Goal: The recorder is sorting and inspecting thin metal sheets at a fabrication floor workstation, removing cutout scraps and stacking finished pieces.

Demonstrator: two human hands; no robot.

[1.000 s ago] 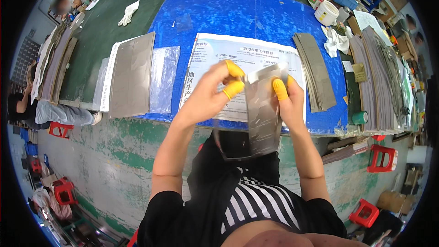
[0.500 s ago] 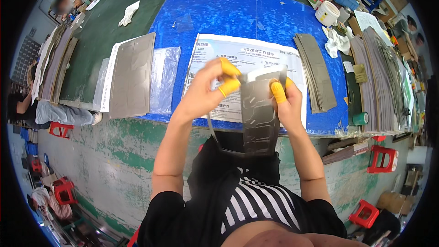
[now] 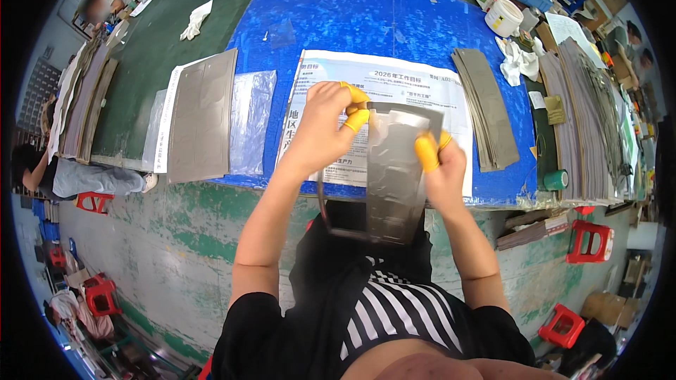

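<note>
A dark grey, glossy thin sheet (image 3: 396, 176) hangs upright in front of me over the near table edge. A narrow dark strip (image 3: 321, 197) bows out from its left side like a frame, rejoining it at the bottom. My left hand (image 3: 327, 123), with yellow finger covers on thumb and forefinger, pinches the sheet's upper left corner. At the right edge my right hand (image 3: 445, 172) has its yellow-covered thumb over the front and a finger at the back, slightly blurred. Behind the sheet a printed paper (image 3: 334, 63) lies on the blue table cover (image 3: 317, 17).
A stack of grey sheets (image 3: 203, 116) lies left beside clear plastic film (image 3: 253, 123); another stack (image 3: 486, 112) lies right. Further right are a green tape roll (image 3: 555, 180), tall sheet piles (image 3: 588, 127), a white tub (image 3: 503, 17) and white gloves (image 3: 519, 62). Red stools (image 3: 590, 241) stand on the floor.
The sheet's front has turned from showing cut outlines to a smoother, shinier look, and its top edge lies flatter. My right hand has shifted slightly down; my left hand stays near the upper left corner.
</note>
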